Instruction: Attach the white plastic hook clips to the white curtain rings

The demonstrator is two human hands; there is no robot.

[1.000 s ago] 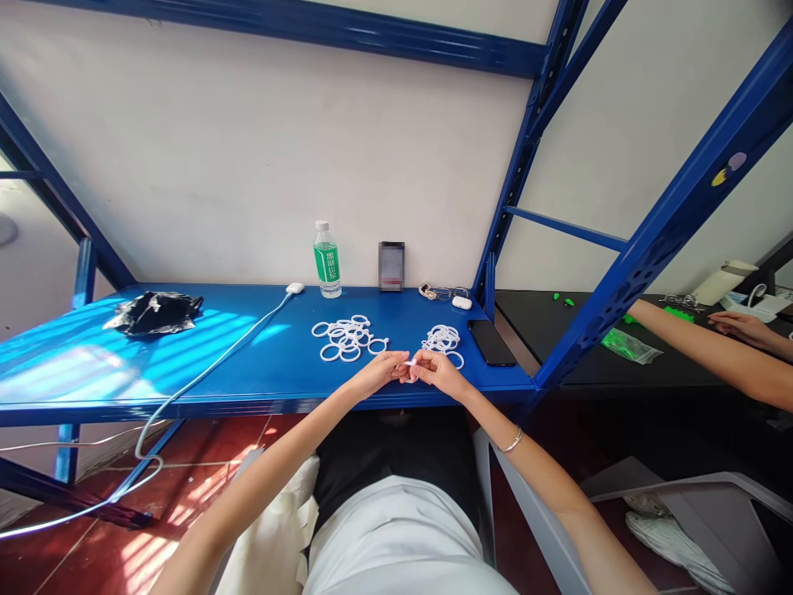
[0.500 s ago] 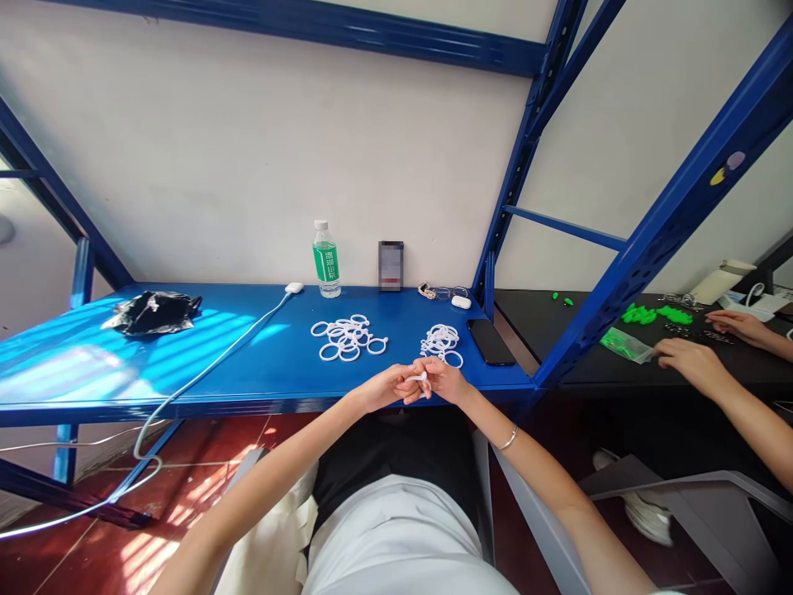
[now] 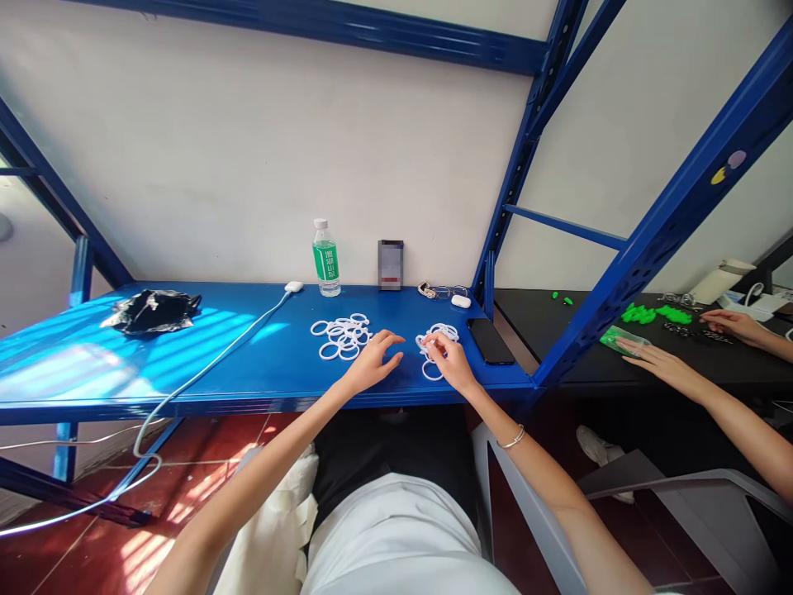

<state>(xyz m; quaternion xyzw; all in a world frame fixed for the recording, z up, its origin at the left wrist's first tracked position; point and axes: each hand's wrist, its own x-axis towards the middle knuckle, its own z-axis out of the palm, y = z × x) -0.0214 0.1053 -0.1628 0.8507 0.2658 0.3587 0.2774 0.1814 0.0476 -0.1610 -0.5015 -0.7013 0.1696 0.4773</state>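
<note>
Two piles of white plastic rings lie on the blue shelf top (image 3: 186,355): a left pile (image 3: 343,336) and a right pile (image 3: 441,334). My left hand (image 3: 373,361) reaches over the shelf with fingers spread, its tips next to the left pile, and holds nothing. My right hand (image 3: 449,360) rests at the near edge of the right pile, its fingers curled and pinched on a white ring (image 3: 431,369). The hands are apart.
A green-labelled water bottle (image 3: 325,259), an upright phone (image 3: 390,264), glasses (image 3: 443,291) and an earbud case (image 3: 461,302) stand at the back. A black phone (image 3: 491,341) lies right, a white cable (image 3: 211,364) and black bag (image 3: 154,311) left. A co-worker's hand (image 3: 655,361) works beyond the blue post (image 3: 650,240).
My hands were joined at the shelf's front edge around a ring. They have parted and moved forward, the left to the left pile, the right to the right pile.
</note>
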